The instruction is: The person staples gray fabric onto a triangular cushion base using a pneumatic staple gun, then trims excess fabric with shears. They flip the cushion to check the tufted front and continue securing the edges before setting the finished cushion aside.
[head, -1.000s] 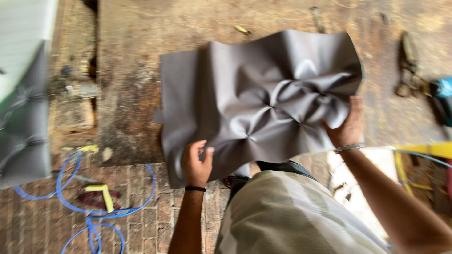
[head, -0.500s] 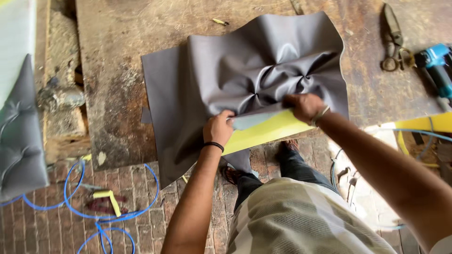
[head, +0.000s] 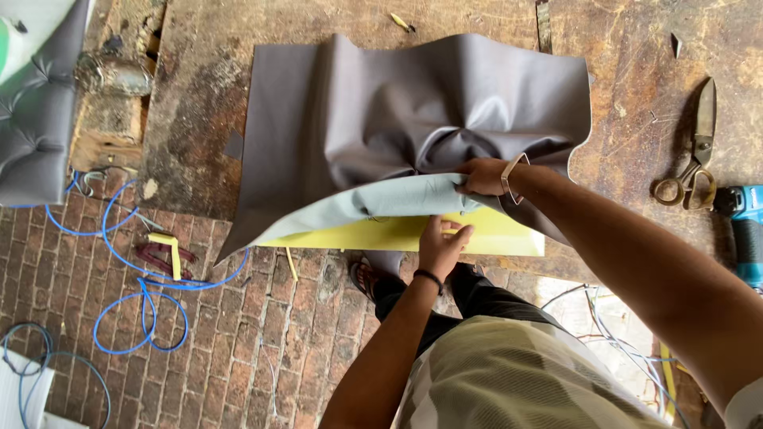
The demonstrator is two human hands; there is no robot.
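Hands first: our right hand (head: 482, 176), in the middle of the frame, has its fingers pinched shut on the near edge of the grey leatherette sheet (head: 413, 119) and folds it up so that the pale underside shows. Our left hand (head: 442, 245), just below it, lies with its fingers loosely together on the yellow foam slab (head: 381, 235); we cannot tell whether it grips the slab or only rests on it.

We see the wooden workbench (head: 636, 48) filling the upper part of the frame, worn and stained. The grey sheet covers its centre, creased and puckered toward the right hand, with its lower left corner hanging past the bench edge over the brick floor (head: 238, 349). The yellow slab sits under the lifted edge, at the near rim of the bench.

At the upper left corner we see a grey tufted cushion (head: 36, 119). Below it, a blue hose (head: 127, 318) loops across the bricks at the lower left. At the right edge, part of a blue power drill (head: 747, 230) shows, and just beside it, to the left, lie metal shears (head: 693, 155) on the bench, well apart from both hands. A small yellow pencil stub (head: 401, 22) lies near the top edge, above the sheet.
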